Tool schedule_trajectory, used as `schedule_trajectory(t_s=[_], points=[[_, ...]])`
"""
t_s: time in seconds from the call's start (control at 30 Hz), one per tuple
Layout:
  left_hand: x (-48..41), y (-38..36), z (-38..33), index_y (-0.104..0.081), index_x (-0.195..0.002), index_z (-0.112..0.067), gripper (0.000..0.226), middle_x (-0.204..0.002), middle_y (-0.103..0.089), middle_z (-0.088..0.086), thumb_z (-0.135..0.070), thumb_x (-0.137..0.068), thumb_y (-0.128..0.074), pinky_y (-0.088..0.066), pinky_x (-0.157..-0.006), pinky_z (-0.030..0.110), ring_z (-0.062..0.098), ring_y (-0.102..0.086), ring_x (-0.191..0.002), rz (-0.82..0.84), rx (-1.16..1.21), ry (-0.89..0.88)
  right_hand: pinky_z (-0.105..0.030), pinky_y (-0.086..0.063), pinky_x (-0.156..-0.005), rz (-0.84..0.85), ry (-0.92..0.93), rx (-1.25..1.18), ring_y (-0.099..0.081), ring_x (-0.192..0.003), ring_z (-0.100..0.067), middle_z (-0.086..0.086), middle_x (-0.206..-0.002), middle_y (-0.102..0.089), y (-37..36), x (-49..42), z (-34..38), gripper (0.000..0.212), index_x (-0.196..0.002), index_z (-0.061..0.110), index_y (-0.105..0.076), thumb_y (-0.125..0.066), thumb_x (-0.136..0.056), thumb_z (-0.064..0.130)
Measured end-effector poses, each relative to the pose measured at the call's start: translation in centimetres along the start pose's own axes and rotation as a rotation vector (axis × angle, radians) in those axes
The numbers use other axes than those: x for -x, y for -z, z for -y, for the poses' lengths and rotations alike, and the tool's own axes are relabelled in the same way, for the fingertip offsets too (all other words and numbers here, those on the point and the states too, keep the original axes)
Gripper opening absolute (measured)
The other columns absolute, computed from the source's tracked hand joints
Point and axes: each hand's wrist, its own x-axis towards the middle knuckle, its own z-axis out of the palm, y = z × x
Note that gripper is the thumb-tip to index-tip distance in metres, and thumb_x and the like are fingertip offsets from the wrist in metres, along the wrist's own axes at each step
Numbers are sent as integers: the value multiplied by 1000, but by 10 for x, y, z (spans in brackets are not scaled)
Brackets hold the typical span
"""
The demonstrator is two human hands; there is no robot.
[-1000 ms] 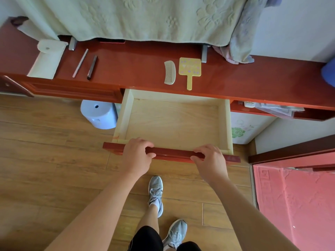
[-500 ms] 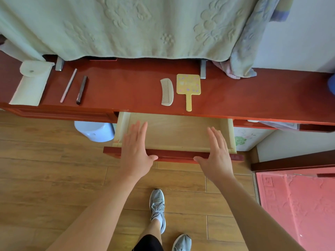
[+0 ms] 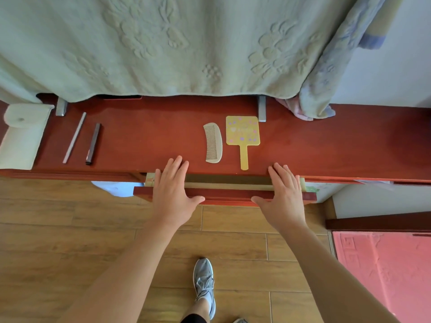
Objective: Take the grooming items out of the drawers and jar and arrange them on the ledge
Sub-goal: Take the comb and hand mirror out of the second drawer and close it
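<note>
The red drawer front (image 3: 229,194) is pressed by the left hand (image 3: 171,197) and the right hand (image 3: 283,198), with the fingers (image 3: 177,167) held straight and a little spread. Only a thin gap of the drawer is open. The comb (image 3: 212,142) and the yellow mirror (image 3: 242,131) are laid side by side on the bench (image 3: 151,136), just behind the hands.

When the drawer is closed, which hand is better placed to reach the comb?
Probably the left hand: its fingertips lie just beside the comb. The right hand is farther, with the mirror between.
</note>
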Motion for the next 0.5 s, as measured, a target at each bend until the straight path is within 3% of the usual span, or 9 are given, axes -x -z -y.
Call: schedule_trajectory(t_s=[0.1,0.27,0.4,0.5], points=[[-4,-8,3,-53,-139,-11,88,-152,-45,5,-47,-67,-88,-14,-122,49,24,-35,-144,-99,4,-6,-41,-12,-122,-97,2,-51,-22,-146,-22,-3,-151,-40,-9,-2,-3,75,-143,12,-46,-77,-80,40],[-9,-20,2,-64,-121,-2,72,-134,-58,13,-33,-64,-92,-37,-112,54,32,-50,-129,-238,114,-11,-49,-25,-117,-266,10,-107,-35,-138,-29,-9,-139,-52,-28,-4,-4,62,-131,6,-56,-79,-80,31],[-14,-31,1,-65,-111,-3,62,-126,-61,12,-32,-63,-92,-41,-107,51,33,-54,-122,-343,150,-1,-48,-23,-115,-392,-1,-111,-40,-130,-29,-12,-129,-57,-41,-12,-4,52,-120,5,-61,-82,-77,26],[-21,-39,0,-66,-101,-5,55,-118,-65,11,-35,-63,-92,-43,-101,48,32,-58,-115,-425,134,19,-48,-33,-107,-508,5,-89,-47,-116,-29,-13,-118,-61,-48,-22,-5,46,-107,5,-64,-85,-72,26]])
